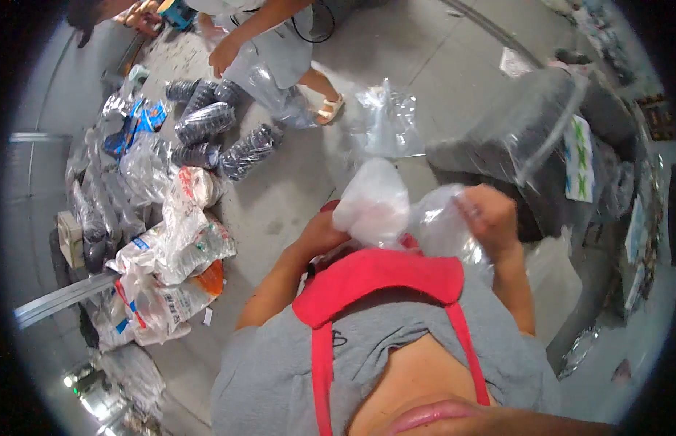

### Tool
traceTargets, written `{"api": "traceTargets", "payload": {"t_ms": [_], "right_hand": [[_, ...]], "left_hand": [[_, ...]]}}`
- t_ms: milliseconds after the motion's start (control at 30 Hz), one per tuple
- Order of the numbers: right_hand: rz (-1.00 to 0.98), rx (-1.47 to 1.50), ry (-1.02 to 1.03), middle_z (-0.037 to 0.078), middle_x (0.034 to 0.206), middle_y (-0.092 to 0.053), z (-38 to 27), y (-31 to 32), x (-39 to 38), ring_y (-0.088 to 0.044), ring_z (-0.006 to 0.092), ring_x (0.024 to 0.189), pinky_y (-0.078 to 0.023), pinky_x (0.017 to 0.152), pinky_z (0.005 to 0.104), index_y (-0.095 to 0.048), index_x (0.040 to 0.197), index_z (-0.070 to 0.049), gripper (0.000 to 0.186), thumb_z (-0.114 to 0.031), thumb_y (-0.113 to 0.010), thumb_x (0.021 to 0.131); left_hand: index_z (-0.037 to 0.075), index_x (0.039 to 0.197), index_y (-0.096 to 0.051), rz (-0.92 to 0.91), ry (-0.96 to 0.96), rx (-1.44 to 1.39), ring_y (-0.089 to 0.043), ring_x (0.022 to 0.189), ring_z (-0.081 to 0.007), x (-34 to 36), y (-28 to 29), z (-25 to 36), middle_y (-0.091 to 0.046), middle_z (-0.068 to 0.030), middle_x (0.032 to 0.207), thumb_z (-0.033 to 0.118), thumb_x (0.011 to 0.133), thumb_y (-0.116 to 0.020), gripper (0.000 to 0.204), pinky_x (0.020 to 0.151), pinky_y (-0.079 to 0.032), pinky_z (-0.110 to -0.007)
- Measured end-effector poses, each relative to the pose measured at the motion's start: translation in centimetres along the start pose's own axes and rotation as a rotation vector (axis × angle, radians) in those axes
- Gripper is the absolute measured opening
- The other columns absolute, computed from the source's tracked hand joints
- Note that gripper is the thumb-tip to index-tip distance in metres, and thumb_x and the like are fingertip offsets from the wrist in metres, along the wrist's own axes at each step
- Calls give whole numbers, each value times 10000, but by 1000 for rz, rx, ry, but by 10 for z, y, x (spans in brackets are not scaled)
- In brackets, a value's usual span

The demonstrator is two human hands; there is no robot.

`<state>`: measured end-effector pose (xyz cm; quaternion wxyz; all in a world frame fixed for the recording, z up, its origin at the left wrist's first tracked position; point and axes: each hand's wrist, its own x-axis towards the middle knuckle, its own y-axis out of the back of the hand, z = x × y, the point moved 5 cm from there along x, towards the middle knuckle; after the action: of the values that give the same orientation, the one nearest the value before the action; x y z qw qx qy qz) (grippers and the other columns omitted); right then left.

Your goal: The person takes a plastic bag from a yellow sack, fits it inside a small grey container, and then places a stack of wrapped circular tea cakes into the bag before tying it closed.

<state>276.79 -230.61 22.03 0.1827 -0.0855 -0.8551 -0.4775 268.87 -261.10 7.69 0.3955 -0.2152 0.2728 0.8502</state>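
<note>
The right hand [489,218] pinches a crumpled clear plastic bag [445,224] beyond a red cloth apron [381,283].
The bag is near, right of centre; to its left, the left hand [325,231] touches a rounded translucent white plastic piece [374,200]; I cannot tell its grip. Clear-wrapped black ribbed cylinders [205,123] lie far left.

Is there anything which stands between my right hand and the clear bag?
Nothing visible does: the right hand is directly on the clear bag. The white piece is left of the bag, not between them.
</note>
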Motion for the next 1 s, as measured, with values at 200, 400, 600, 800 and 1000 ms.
{"api": "traceTargets", "payload": {"t_ms": [200, 400, 600, 800, 1000], "right_hand": [[268, 72, -667, 185, 996, -725, 218, -7, 93, -698, 278, 899, -525, 794, 364, -677, 1159, -5, 226, -163, -611, 1012], [334, 9, -856, 143, 996, -729, 385, 25, 212, -681, 235, 871, -522, 807, 337, -666, 1159, -9, 224, -170, -597, 1019], [432, -159, -1026, 176, 947, -729, 636, 68, 319, -695, 264, 815, -526, 746, 339, -682, 1088, -40, 219, -231, -654, 984], [316, 7, -485, 141, 885, -703, 808, 121, 611, -699, 320, 806, -542, 669, 401, -697, 990, -48, 155, -171, -724, 899], [54, -126, 41, 63, 890, -682, 987, 153, 865, -650, 289, 795, -527, 751, 420, -711, 970, -115, 154, -208, -750, 854]], "left_hand": [[154, 1264, -671, 13, -260, 140, -686, 1088, -353, 226, 72, 74, -719, -175, 1157, 266, 828, -700, 452, 932, -526, -427], [191, 1327, -625, -227, -247, 586, -645, 1102, -419, 445, 156, 252, -694, -189, 1196, 332, 828, -684, 522, 945, -518, -464], [102, 1162, -718, -10, 93, 515, -693, 1026, -372, 745, 279, 261, -734, -202, 1084, 269, 781, -681, 417, 899, -539, -468], [61, 954, -760, 290, 673, -51, -666, 941, -276, 839, 393, 135, -716, -144, 969, 287, 745, -699, 314, 826, -523, -418], [53, 1018, -737, 164, 690, -285, -660, 961, -264, 1080, 328, 328, -705, -127, 991, 273, 761, -703, 341, 831, -525, -419]]}}
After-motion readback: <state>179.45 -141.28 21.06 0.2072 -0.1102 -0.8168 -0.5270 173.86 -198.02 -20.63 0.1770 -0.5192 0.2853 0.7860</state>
